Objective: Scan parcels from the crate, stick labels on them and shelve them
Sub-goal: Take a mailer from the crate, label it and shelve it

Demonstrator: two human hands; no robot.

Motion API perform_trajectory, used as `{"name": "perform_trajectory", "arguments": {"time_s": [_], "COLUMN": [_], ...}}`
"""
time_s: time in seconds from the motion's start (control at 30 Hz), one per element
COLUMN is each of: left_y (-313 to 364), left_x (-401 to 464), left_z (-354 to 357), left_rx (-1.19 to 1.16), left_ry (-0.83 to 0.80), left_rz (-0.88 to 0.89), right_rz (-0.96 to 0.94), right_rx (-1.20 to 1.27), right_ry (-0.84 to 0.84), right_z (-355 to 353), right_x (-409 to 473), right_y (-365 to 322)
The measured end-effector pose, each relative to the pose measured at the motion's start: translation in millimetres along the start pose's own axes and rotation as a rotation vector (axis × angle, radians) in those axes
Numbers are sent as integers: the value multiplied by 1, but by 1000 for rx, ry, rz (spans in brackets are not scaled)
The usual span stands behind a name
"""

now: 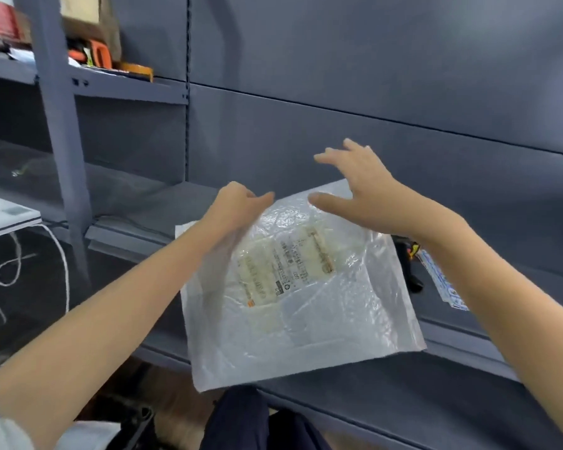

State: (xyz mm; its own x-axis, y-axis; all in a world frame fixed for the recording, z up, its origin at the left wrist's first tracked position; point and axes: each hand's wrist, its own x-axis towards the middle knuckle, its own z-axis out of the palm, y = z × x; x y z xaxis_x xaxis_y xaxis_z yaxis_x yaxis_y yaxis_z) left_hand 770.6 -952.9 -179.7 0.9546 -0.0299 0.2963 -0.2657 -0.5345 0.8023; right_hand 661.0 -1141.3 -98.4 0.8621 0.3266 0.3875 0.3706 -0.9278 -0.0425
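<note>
A flat parcel (306, 306) in a clear plastic bag, with a printed label showing through it, is held tilted in front of the grey metal shelf (355, 394). My left hand (233, 206) pinches the parcel's top left edge. My right hand (355, 186) hovers just above the parcel's top right corner with its fingers spread, holding nothing. A black handheld scanner (410, 264) lies on the shelf behind the parcel's right side, partly hidden by my right forearm, beside a strip of printed labels (442, 280).
The upper left shelf (117, 86) carries a tape roll (137, 68), an orange tool (95, 55) and boxes. A white device (4, 216) with a white cable (59, 254) sits at the left. My dark-trousered legs (241, 423) are below the shelf edge.
</note>
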Motion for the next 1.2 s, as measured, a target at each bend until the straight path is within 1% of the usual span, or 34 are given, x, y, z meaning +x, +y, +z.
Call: {"name": "perform_trajectory", "arguments": {"time_s": [0.07, 0.13, 0.27, 0.37, 0.47, 0.53, 0.6, 0.63, 0.67, 0.7, 0.73, 0.8, 0.87, 0.9, 0.97, 1.07, 1.13, 1.2], "left_y": [21, 37, 58, 71, 80, 81, 75, 70, 64, 59, 54, 47, 43, 42, 39, 35, 34, 31], "left_x": [-3, -9, -18, -25, -30, -28, -20, -15, -9, -6, -5, -5, -7, -9, -12, -17, -17, -12], "left_z": [10, 18, 25, 28, 28, 23, 15, 11, 8, 7, 7, 12, 22, 28, 39, 54, 60, 63], "left_rx": [27, 50, 166, 236, 179, -8, -179, -212, -239, -282, -348, -507, -593, -599, -561, -565, -570, -562], "left_ry": [-58, -102, -168, -149, -7, 127, 277, 338, 376, 385, 367, 264, 141, 93, 24, -50, -49, -12], "left_rz": [56, 120, 309, 448, 515, 532, 597, 592, 539, 447, 339, 169, 75, 48, 12, 19, 53, 81], "right_rz": [61, 114, 183, 183, 193, 212, 267, 306, 347, 384, 419, 465, 489, 508, 535, 551, 552, 545], "right_rx": [-30, -38, 33, 166, 262, 304, 392, 469, 561, 657, 751, 908, 1003, 1047, 1139, 1192, 1189, 1170], "right_ry": [-172, -291, -403, -424, -320, -222, -96, -31, 34, 101, 172, 318, 431, 477, 564, 678, 721, 743], "right_z": [1, 2, -1, -2, -4, -7, -8, -9, -8, -7, -5, 2, 10, 16, 26, 40, 48, 56], "right_x": [2, -1, -17, -30, -40, -47, -54, -58, -61, -63, -63, -61, -54, -50, -42, -31, -25, -21], "right_y": [3, 10, 25, 32, 42, 53, 68, 75, 82, 88, 94, 101, 104, 104, 103, 102, 102, 102]}}
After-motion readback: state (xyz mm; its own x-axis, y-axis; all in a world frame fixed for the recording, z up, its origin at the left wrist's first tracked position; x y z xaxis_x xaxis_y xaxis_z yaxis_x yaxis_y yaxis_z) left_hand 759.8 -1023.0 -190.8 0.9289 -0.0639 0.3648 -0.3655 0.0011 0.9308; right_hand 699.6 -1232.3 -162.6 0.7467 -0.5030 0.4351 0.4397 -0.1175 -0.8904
